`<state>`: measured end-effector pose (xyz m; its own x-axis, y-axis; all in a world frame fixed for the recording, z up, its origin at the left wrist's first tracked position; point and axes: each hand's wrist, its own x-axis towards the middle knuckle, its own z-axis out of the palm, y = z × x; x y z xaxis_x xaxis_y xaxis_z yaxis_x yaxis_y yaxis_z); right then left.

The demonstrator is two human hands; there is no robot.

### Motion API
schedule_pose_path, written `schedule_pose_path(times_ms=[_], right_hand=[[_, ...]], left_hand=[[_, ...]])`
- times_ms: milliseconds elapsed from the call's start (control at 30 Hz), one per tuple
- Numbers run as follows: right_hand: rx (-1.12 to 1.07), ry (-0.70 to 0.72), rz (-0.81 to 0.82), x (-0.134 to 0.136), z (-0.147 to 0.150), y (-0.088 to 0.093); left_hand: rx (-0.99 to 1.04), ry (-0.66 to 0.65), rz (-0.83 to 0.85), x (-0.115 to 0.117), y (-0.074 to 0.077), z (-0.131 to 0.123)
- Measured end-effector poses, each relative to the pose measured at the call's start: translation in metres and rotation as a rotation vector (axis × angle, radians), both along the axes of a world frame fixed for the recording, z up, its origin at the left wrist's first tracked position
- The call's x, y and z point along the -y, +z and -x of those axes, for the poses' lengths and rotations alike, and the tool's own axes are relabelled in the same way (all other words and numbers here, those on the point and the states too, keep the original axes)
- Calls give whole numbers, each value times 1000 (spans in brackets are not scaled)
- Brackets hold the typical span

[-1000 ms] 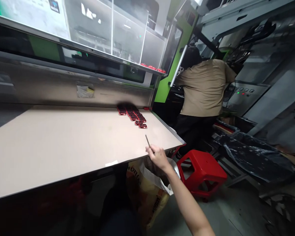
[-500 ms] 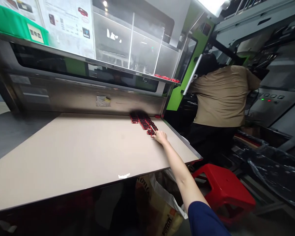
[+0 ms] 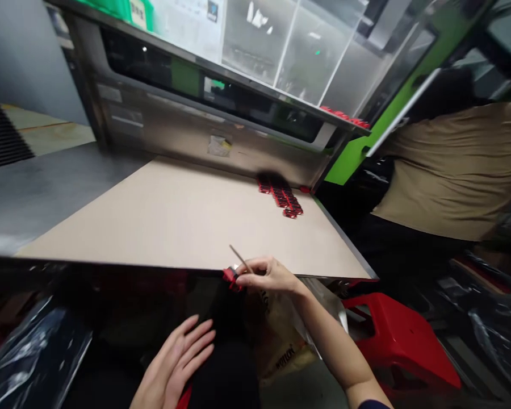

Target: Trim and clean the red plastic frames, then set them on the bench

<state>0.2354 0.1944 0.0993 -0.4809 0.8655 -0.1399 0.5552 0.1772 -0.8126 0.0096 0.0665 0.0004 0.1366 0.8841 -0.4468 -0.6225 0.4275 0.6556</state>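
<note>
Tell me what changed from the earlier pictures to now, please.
The right hand came back from the rows of small red parts to the near edge of the beige tabletop, and now holds one red part with the thin stick. The left hand came into view, open, below the edge. The rows stay in place.

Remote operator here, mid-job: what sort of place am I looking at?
Probably a factory floor, perhaps a plastics moulding shop: a large green-framed industrial machine stands beside a long beige workbench holding rows of small red parts, and a person in a tan shirt stands at the machine.
</note>
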Motion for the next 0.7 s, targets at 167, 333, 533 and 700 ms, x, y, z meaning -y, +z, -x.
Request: schedule_pose_path(times_ms=[167, 333, 533, 700], right_hand=[[-253, 362, 221, 35, 54, -7], [-201, 443, 253, 41, 80, -15], [-264, 270, 198, 57, 89, -26], [-289, 181, 91, 84, 87, -37]], left_hand=[[383, -127, 71, -12, 39, 6], [338, -18, 184, 13, 56, 17], [264, 248, 357, 29, 59, 22], [343, 362, 440, 37, 55, 29]])
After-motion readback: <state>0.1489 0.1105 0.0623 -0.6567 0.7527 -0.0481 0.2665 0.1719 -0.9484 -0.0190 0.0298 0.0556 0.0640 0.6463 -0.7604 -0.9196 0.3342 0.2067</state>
